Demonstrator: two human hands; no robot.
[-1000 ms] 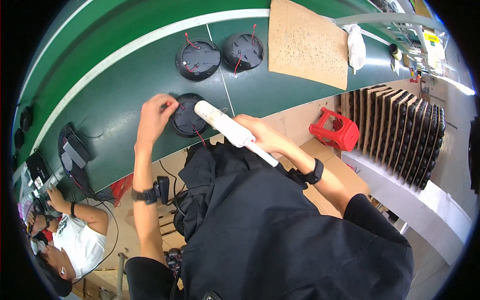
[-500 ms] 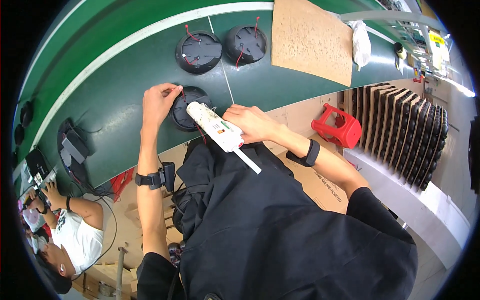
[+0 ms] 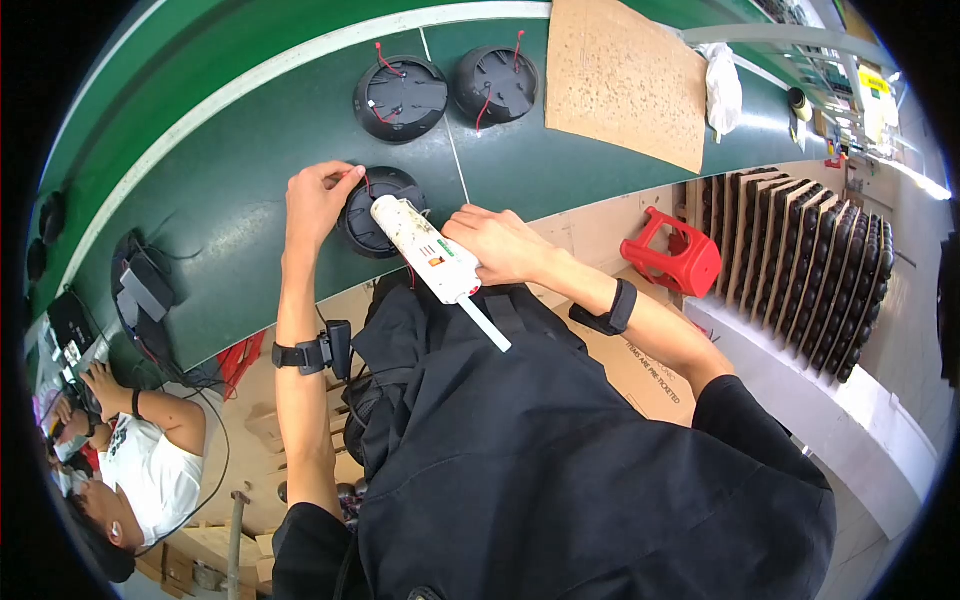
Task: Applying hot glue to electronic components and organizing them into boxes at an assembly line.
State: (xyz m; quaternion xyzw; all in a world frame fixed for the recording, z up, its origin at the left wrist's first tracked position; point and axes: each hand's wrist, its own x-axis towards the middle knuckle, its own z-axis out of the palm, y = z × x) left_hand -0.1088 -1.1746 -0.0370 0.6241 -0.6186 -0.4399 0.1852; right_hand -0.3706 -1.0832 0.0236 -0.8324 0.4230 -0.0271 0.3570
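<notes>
A black round shell (image 3: pixel 360 232) lies on the green table in front of me, partly covered by the tool above it. At its upper left edge my left hand (image 3: pixel 313 208) pinches a thin red wire (image 3: pixel 368 184) between thumb and fingertips. Over the shell's right side slants a white hot glue gun (image 3: pixel 425 250), its front end toward the shell. My right hand (image 3: pixel 497 243) is wrapped round its grip, which is mostly hidden. A pale glue stick (image 3: pixel 485 324) sticks out of the gun's rear. Whether the nozzle touches the shell is hidden.
Farther back stand two similar black shells (image 3: pixel 403 98) (image 3: pixel 497 85) with red wires. A spotted brown board (image 3: pixel 625 85) lies to their right. A red stool (image 3: pixel 672 255) and racked black parts (image 3: pixel 800 265) are at right. Another person (image 3: pixel 150 465) works at far left.
The glue gun's rear end has swung slightly left. My left hand keeps its pinch on the wire, and the whole view has shifted a little.
</notes>
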